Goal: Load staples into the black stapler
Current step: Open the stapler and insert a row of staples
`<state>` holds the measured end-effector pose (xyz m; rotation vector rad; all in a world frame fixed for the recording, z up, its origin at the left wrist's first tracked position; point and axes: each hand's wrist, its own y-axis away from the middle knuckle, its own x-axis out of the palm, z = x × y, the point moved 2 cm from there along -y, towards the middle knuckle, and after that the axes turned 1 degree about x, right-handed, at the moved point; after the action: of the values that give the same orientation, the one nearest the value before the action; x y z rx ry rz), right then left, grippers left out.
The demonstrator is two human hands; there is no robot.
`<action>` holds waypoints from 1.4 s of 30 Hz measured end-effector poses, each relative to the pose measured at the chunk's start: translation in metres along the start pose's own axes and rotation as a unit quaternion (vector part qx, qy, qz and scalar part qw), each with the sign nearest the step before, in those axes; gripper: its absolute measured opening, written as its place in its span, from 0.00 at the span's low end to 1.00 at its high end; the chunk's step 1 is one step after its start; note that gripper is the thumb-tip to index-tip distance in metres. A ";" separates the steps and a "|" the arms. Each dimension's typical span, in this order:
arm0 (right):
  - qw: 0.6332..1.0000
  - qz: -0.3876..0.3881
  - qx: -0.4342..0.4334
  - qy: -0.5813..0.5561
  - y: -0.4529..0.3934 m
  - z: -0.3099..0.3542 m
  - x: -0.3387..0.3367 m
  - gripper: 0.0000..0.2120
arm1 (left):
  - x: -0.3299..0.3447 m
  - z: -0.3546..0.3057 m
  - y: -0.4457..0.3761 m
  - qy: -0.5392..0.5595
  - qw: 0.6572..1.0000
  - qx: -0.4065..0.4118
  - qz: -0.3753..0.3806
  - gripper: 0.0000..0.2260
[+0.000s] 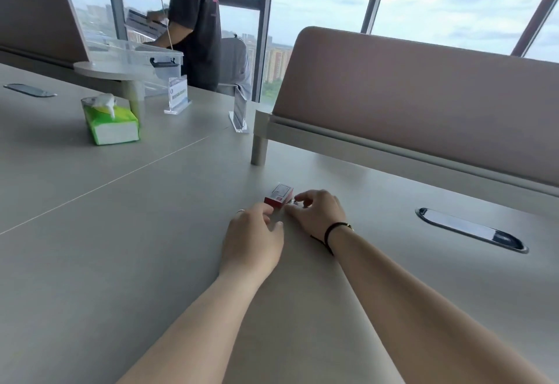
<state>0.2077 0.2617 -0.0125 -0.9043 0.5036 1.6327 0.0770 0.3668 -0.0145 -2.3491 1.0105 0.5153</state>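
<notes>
A small red and white staple box (279, 194) lies on the grey table (121, 247), just in front of both hands. My left hand (254, 235) rests on the table with its curled fingers against the box's near end, holding it. My right hand (317, 211) is at the box's right side, with thumb and forefinger pinched on a small grey piece (295, 202) that looks like staples at the box's edge. A black cord is around my right wrist. No black stapler is in view.
A green tissue pack (110, 122) lies at the far left. Two clear sign stands (178, 94) are behind it. A padded desk divider (423, 105) on a post (259, 147) runs along the back right. An oval cable port (472, 229) is set in the table at right. A person (193, 20) stands by the window.
</notes>
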 end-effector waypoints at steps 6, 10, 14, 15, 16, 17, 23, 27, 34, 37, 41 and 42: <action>0.977 0.087 0.040 -0.190 0.041 0.006 -0.028 0.12 | -0.006 -0.012 0.008 0.011 0.999 0.038 0.003 0.20; 0.942 0.107 0.094 -0.305 0.078 0.006 -0.050 0.13 | -0.011 -0.031 0.020 0.014 0.992 0.123 -0.006 0.13; 0.905 0.145 0.122 -0.381 0.115 0.001 -0.077 0.14 | -0.016 -0.053 0.040 0.024 0.975 0.218 -0.013 0.07; 0.898 0.155 0.126 -0.392 0.125 0.000 -0.086 0.12 | -0.018 -0.060 0.048 0.027 0.970 0.242 -0.015 0.08; 0.891 0.164 0.130 -0.402 0.134 -0.001 -0.093 0.11 | -0.020 -0.067 0.055 0.029 0.964 0.263 -0.018 0.08; 0.885 0.170 0.133 -0.413 0.144 -0.003 -0.101 0.11 | -0.023 -0.075 0.063 0.036 0.960 0.279 -0.016 0.08; 0.866 0.187 0.122 -0.447 0.213 -0.022 -0.154 0.10 | -0.040 -0.121 0.127 0.053 0.952 0.299 0.033 0.05; 0.886 0.162 0.103 -0.422 0.269 -0.035 -0.182 0.11 | -0.057 -0.147 0.174 0.058 0.937 0.335 0.072 0.07; 0.912 0.017 0.027 -0.408 0.353 -0.067 -0.211 0.06 | -0.073 -0.163 0.247 0.061 0.899 0.399 0.169 0.06; 0.937 -0.018 -0.012 -0.349 0.382 -0.083 -0.210 0.07 | -0.074 -0.163 0.271 0.062 0.888 0.393 0.228 0.05; 0.959 -0.033 -0.018 -0.282 0.412 -0.102 -0.209 0.04 | -0.074 -0.159 0.292 0.047 0.881 0.377 0.280 0.05; 0.963 -0.031 -0.022 -0.267 0.419 -0.104 -0.209 0.04 | -0.073 -0.158 0.295 0.045 0.881 0.374 0.286 0.06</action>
<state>-0.1494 -0.0555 0.0278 -0.4701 0.0636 1.7468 -0.1705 0.1409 0.0558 -1.3832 1.6089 0.1580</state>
